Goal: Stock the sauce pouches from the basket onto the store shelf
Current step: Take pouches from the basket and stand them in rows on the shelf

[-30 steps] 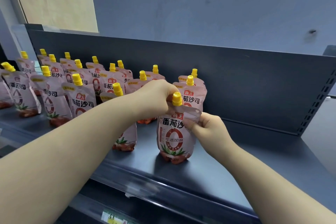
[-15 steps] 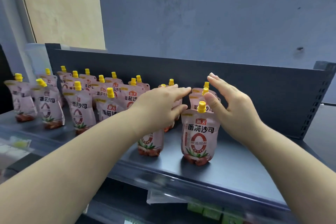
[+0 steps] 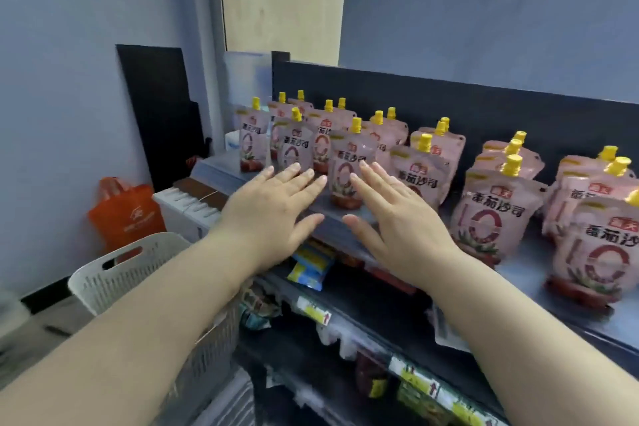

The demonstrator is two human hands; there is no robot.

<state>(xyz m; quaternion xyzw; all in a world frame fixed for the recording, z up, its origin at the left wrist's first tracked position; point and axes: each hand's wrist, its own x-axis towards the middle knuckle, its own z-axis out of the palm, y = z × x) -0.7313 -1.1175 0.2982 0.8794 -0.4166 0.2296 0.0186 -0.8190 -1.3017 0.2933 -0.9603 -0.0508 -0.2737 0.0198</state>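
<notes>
Blue-grey wall behind, dark metal shelf (image 3: 529, 270) running across it. Pink sauce pouches (image 3: 491, 204) with yellow caps are standing upright in rows on it, labels reading 番茄沙司 over a red ring. Left hand (image 3: 273, 214) and right hand (image 3: 397, 218) are hovering side by side at the shelf front, palms down, fingers straight, holding nothing. White perforated basket (image 3: 114, 273) is sitting low left under the left forearm, orange bag (image 3: 128, 218) behind it.
</notes>
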